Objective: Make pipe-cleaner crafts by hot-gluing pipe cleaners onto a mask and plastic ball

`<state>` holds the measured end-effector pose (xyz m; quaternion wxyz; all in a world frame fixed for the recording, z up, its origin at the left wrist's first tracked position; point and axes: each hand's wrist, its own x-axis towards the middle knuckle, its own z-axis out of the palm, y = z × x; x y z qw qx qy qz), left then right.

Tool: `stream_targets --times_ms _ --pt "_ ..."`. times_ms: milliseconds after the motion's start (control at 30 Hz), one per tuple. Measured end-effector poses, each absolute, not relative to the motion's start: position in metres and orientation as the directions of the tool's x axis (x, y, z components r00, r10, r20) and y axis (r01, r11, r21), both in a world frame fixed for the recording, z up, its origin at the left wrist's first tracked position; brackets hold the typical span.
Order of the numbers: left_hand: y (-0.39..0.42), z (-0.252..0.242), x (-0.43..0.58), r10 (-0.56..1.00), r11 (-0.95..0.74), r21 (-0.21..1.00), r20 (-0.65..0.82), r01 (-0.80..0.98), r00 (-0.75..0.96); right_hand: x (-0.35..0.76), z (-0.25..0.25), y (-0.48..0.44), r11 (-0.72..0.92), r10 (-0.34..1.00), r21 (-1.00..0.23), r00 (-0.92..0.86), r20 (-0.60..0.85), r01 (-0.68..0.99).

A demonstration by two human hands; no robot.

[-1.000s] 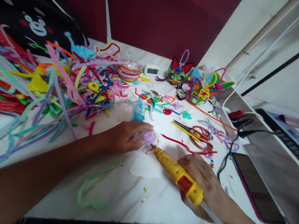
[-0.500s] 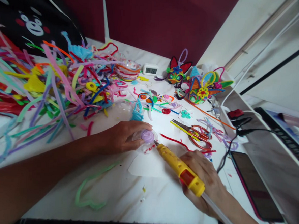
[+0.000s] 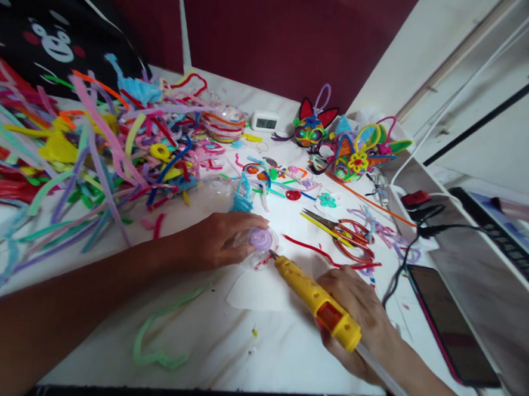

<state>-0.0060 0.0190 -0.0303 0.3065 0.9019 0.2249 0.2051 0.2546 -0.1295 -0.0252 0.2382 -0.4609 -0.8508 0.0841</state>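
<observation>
My left hand (image 3: 219, 244) pinches the clear plastic piece (image 3: 244, 240) around its purple swirl (image 3: 262, 238). My right hand (image 3: 360, 300) grips the glue gun (image 3: 312, 298). Its tip (image 3: 272, 254) just moved closer to the red bits (image 3: 265, 261), so I seem busy there.

A big heap of bright fuzzy sticks (image 3: 115, 147) lies on the left of the streaky white table (image 3: 219, 353). A little white clock (image 3: 264, 121) stands at the back, and a bent green stick (image 3: 141, 334) lies near the front.
</observation>
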Motion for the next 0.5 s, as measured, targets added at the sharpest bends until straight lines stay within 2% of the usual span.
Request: stream_targets --times_ms 500 --pt "0.0206 -0.0318 -0.0063 0.527 -0.721 0.633 0.236 0.282 0.816 0.2471 -0.0198 -0.1271 0.601 0.797 -0.363 -0.494 0.348 0.712"
